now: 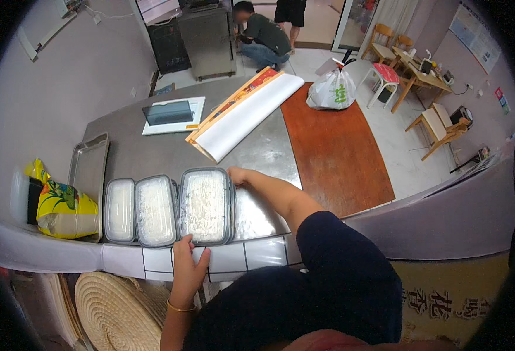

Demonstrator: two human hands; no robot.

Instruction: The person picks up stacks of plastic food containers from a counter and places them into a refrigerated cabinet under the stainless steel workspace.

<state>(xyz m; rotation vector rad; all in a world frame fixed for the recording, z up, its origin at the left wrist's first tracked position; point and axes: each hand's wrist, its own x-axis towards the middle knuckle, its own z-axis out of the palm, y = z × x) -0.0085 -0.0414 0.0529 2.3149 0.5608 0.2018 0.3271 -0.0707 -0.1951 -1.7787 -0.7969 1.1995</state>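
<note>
Three lidded plastic food containers with whitish contents stand side by side along the counter's near edge: a left one (120, 210), a middle one (155, 211) and a taller stack on the right (204, 204). My right hand (238, 175) is at the far right corner of the right stack, its fingers partly hidden behind it. My left hand (189, 261) is at the stack's near edge, fingers spread and thumb apart, with a fingertip by the lid's near left corner. Whether either hand grips the stack cannot be told.
A metal tray (104, 153) and a yellow bag (66, 210) stand left. Beyond lie a white framed device (174, 115) and a rolled white sheet (248, 116). A plastic bag (333, 90) sits on the reddish-brown board (340, 153). A person (266, 37) squats beyond the counter; another stands behind.
</note>
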